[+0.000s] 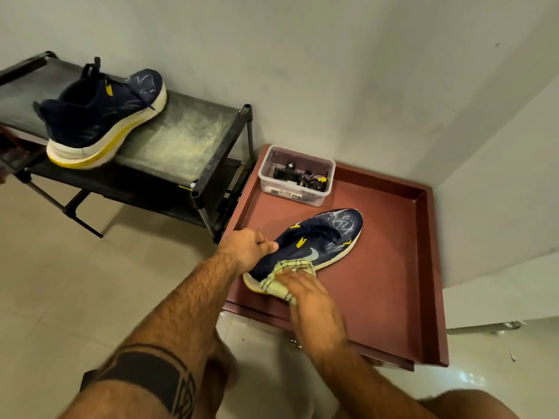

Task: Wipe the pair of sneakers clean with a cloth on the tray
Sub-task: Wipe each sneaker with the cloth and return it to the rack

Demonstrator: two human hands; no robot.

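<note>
A navy sneaker (326, 237) with yellow marks and white scribbles on its toe lies on the dark red tray (393, 267). My left hand (248, 244) grips its heel collar from the left. Pressed against the sneaker's heel side is a yellow checked cloth (279, 281), with my right hand (305, 293) closed over it. The second navy sneaker (99, 116) stands on top of the black shoe rack (181, 137) at the upper left, its white and yellow sole facing me.
A clear plastic box (298, 176) with dark small items and cables sits at the tray's far left corner. The rack stands against the tray's left side. Grey walls close the back and right. Pale tiled floor (75, 282) lies to the left.
</note>
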